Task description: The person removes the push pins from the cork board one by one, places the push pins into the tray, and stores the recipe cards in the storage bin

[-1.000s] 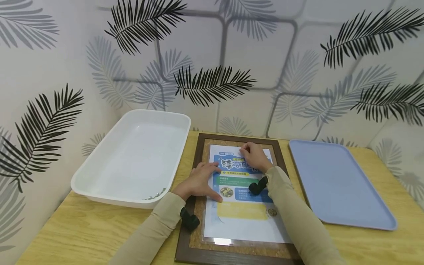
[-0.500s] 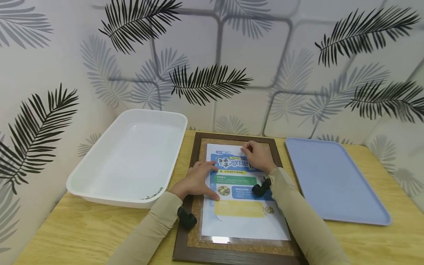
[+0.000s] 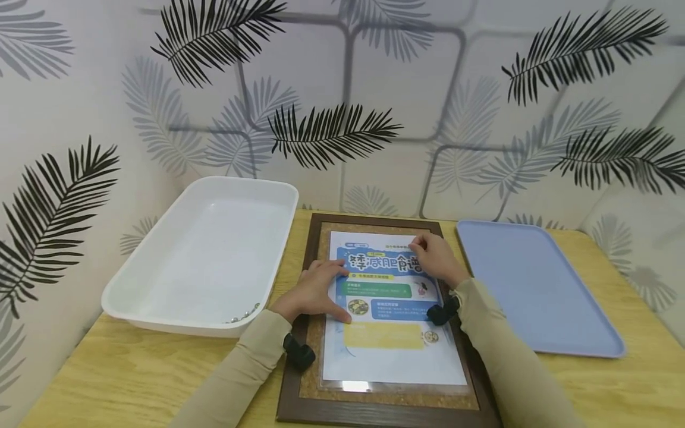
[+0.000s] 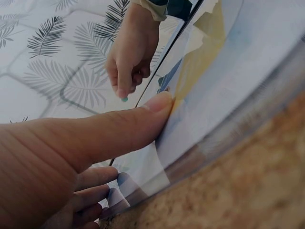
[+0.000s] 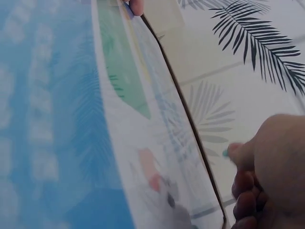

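Note:
A printed poster in a clear sleeve lies on a cork board with a dark brown frame. My left hand rests along the poster's left edge, thumb and fingers spread; in the left wrist view the thumb presses on the sleeve. Over the poster's upper right corner, my right hand pinches a small teal push pin between thumb and forefinger. Only the pin's tip shows past the fingers, as also in the right wrist view beside the right hand; the rest is hidden.
On the left stands a deep white tray with several small shiny pieces in its near corner. A flat blue-lavender tray lies right of the board. The wooden table ends at a leaf-patterned wall behind.
My right hand has moved right, from over the title to the poster's upper right corner, uncovering the title's last characters. The left hand stays at the left edge. The head view has shifted slightly.

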`<action>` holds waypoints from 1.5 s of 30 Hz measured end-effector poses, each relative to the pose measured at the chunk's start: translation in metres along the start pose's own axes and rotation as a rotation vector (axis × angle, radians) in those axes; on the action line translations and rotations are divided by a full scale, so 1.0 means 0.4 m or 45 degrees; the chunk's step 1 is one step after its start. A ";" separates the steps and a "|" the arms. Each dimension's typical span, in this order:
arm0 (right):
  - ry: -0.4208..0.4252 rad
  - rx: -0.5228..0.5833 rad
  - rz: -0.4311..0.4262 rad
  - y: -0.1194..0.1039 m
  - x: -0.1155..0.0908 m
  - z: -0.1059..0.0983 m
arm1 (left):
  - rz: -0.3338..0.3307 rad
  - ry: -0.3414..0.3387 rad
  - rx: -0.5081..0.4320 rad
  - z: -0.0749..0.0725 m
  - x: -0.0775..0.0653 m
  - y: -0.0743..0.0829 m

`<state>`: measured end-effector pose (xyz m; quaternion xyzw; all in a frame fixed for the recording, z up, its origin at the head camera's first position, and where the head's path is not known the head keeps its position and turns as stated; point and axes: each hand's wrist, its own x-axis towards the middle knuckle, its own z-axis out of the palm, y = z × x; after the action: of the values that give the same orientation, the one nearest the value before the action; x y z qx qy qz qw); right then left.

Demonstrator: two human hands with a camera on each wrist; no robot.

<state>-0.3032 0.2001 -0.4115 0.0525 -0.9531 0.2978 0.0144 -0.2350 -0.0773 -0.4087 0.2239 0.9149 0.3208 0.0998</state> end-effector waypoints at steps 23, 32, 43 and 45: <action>0.119 -0.001 0.217 0.184 -0.176 -0.144 | 0.003 -0.013 0.026 0.004 -0.002 -0.001; 0.060 -0.019 0.219 0.210 -0.180 -0.154 | -0.002 -0.017 0.044 0.003 0.007 -0.001; -0.022 -0.043 0.261 0.217 -0.182 -0.171 | -0.005 -0.021 0.057 0.001 0.007 0.006; -0.031 -0.036 0.279 0.215 -0.183 -0.171 | -0.010 -0.020 0.054 0.004 0.005 0.004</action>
<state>-0.2401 0.3160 -0.4084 -0.0486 -0.9573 0.2835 -0.0290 -0.2359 -0.0745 -0.4090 0.2250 0.9216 0.2990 0.1035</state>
